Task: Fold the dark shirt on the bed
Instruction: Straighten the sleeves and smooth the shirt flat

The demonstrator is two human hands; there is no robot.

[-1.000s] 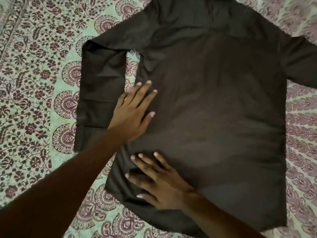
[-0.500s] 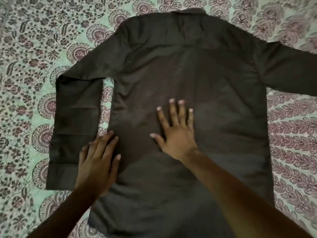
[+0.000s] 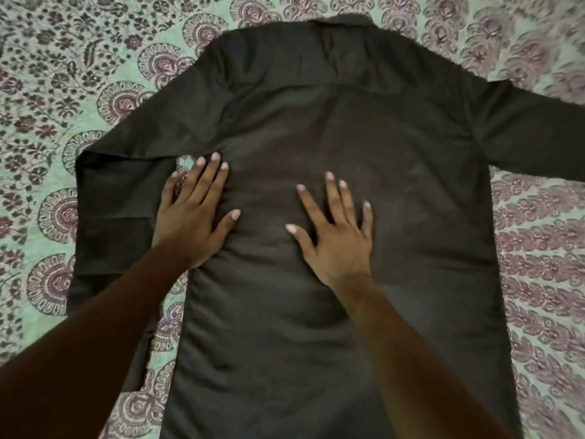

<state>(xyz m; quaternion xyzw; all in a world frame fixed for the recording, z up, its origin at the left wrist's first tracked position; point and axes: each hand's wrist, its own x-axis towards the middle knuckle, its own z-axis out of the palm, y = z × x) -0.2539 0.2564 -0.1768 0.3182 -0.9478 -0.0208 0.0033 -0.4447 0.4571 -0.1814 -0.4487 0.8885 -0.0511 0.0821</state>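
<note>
The dark shirt lies spread back-up on the bed, collar at the top of the view. Its left sleeve is bent down alongside the body; the right sleeve stretches out past the right edge. My left hand lies flat with straight fingers on the shirt's left side seam, just under the armpit. My right hand presses flat, fingers spread, on the middle of the back. Small wrinkles run along the left side below my left hand.
The bed is covered by a pale green sheet with dark red paisley and floral print, showing on every side of the shirt. The shirt's hem runs out of view at the bottom.
My left hand slid up along the left seam toward the armpit. My right hand moved up from the lower body to the middle of the back. The view tilted, bringing the collar into sight.
</note>
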